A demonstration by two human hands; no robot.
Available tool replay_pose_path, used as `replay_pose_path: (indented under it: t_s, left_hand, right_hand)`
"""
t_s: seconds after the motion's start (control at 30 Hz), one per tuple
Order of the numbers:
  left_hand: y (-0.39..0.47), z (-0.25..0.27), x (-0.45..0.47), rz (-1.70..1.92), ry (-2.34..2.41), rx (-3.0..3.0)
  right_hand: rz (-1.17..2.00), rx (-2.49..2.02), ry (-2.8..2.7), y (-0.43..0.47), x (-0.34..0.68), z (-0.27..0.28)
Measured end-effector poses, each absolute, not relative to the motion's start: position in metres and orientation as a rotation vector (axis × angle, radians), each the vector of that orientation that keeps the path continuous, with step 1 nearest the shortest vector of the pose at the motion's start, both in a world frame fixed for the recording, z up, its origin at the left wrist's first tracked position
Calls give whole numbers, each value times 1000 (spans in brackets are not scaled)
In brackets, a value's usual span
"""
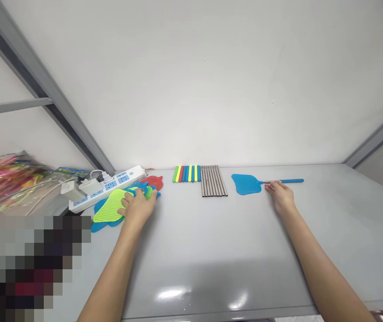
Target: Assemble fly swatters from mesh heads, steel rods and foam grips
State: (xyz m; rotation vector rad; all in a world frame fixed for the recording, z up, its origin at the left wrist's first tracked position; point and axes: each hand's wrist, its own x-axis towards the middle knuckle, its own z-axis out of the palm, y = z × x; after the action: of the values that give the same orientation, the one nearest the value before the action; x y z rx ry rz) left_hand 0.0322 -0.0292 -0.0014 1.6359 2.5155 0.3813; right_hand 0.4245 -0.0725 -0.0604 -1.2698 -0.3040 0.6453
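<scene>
My left hand (139, 205) lies over a pile of fly swatter heads at the left, its fingers spread and touching them. A lime-green swatter head (109, 208) is on top, with blue ones beneath it and a red swatter head (155, 182) behind. My right hand (281, 194) is closed around the metal rod of a blue fly swatter (246, 184), near its head. This swatter lies flat, its blue handle grip (292, 181) pointing right. Part of the rod is hidden by my fingers.
Coloured handle grips (187, 173) lie in a row by the wall, beside a row of metal rods (214, 181). A white power strip (107, 188) with plugs stands behind the pile. Plastic-bagged colourful items (17, 183) are at the far left. The grey table (211, 241) has a front edge.
</scene>
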Motion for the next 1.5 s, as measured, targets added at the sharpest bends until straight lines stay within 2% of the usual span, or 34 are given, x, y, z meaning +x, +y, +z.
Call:
replay_pose_path:
  t_s: [0.5, 0.83, 1.13, 1.5]
  left_hand:
    - [-28, -2, 36, 451, 2423, 1819]
    - [-25, -10, 26, 425, 2388, 2043]
    - [-21, -14, 23, 411, 2408, 2072]
    - [-27, -1, 32, 432, 2434, 1873]
  right_hand:
    - [693, -1258, -274, -74, 417, -53]
    - [461, -1288, -376, -77, 392, -46]
    - [1135, -1248, -652, -88, 347, -23]
    - [1375, -1144, -741, -93, 332, -28]
